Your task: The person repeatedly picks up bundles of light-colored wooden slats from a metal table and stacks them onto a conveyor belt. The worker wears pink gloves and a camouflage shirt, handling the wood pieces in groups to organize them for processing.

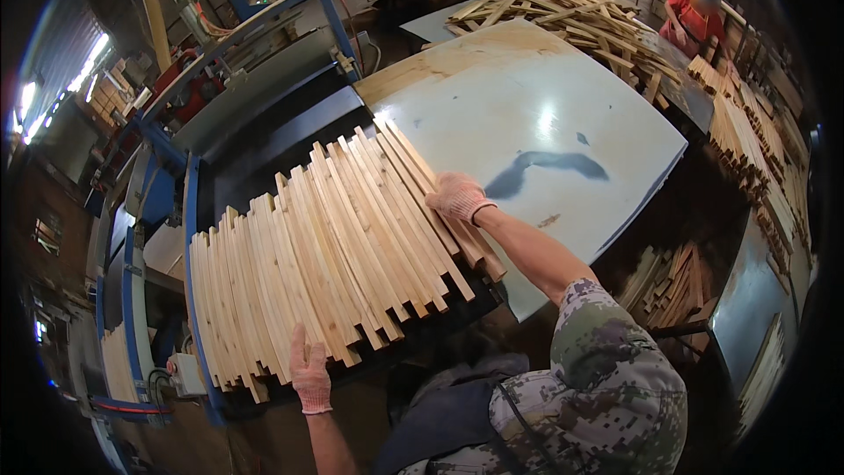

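Camouflage sleeve (620,369) nearest. Wooden strips (321,242) lie side by side on blue-framed machine's bed (236,178), beside metal-sheet tabletop (492,105). Right hand (459,197) curls over rightmost strips, grip closure unclear; left hand (310,378) loosely open at near ends. Uneven pushing could skew strips.

A blue-framed machine (255,104), a row of wooden strips (321,242) and heaped sticks (571,22) mark a woodworking workshop.

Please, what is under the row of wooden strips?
Beyond the far ends of the strips, a dark surface is visible. What lies directly under them is covered.
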The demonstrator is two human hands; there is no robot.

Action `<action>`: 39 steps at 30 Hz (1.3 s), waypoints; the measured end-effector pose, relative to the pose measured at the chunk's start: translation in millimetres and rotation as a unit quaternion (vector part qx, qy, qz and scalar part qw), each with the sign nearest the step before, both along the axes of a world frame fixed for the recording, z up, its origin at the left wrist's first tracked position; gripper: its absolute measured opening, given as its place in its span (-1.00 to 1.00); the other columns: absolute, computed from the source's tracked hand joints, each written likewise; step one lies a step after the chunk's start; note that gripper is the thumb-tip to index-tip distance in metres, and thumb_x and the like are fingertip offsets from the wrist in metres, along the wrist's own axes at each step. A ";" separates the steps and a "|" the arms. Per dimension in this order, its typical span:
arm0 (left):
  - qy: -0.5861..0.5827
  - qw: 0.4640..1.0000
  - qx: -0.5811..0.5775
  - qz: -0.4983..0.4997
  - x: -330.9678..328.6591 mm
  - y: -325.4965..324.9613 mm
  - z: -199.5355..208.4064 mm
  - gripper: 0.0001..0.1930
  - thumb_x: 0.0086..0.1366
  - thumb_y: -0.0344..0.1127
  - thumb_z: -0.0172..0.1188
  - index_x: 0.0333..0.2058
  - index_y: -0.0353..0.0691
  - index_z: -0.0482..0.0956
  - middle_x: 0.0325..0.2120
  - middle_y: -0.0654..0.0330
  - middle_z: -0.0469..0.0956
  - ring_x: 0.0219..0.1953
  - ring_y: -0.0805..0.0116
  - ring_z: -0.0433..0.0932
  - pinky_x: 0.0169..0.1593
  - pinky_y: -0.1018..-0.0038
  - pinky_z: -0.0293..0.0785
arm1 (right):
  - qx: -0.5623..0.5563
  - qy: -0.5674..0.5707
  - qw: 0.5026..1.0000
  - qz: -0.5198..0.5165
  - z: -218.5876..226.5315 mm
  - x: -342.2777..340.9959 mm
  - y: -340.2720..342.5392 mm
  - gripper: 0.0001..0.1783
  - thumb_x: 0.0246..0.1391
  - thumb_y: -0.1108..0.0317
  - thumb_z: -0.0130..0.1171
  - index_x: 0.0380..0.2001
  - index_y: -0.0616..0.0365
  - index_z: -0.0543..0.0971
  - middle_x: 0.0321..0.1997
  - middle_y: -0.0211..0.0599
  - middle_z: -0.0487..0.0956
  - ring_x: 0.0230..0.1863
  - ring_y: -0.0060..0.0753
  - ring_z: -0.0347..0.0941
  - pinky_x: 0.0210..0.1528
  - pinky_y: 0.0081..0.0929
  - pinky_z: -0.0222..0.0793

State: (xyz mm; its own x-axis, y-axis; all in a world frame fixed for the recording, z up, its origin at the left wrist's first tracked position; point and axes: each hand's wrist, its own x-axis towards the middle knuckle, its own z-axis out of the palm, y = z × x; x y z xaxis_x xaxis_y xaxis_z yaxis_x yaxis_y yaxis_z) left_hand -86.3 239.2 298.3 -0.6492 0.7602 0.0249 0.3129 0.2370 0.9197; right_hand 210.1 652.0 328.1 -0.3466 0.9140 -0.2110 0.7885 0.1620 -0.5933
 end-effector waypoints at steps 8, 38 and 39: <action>0.024 0.995 0.027 0.094 -61.7 -45.1 -13.4 -0.39 0.54 -0.24 0.21 0.45 -0.40 0.37 0.38 -0.06 0.46 0.37 0.15 0.46 0.45 0.31 0.32 | 0.030 -0.093 0.995 0.017 13.3 50.2 13.5 -0.41 0.21 -0.03 0.22 0.09 0.24 0.61 0.05 0.10 0.72 0.11 0.21 0.67 0.17 0.01 0.59; 0.346 0.821 -0.283 0.355 -253.0 -243.5 97.6 -0.13 0.34 0.07 0.33 0.47 -0.31 0.29 0.48 -0.04 0.32 0.54 -0.01 0.21 0.59 0.17 0.06 | 0.050 0.118 0.991 0.049 -34.0 -23.4 -109.3 -0.08 0.26 -0.15 0.24 0.54 0.14 0.34 0.45 0.02 0.54 0.45 0.01 0.47 0.45 -0.20 0.35; 0.366 0.853 -0.181 0.326 -239.0 -235.9 69.0 -0.20 0.35 0.02 0.32 0.43 -0.34 0.38 0.42 -0.03 0.44 0.50 0.02 0.32 0.56 0.21 0.15 | 0.087 0.094 0.992 0.019 -50.4 7.0 -112.1 -0.07 0.28 -0.19 0.20 0.55 0.10 0.32 0.44 0.04 0.54 0.43 0.03 0.48 0.45 -0.18 0.35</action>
State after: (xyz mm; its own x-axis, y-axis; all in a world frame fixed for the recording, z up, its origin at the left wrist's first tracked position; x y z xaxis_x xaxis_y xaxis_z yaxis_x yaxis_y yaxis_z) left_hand -325.3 3.4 367.3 -0.8480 0.2883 0.4448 0.4653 0.8069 0.3640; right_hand 217.0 539.9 277.8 -0.4006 0.9160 0.0206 0.6573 0.3029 -0.6900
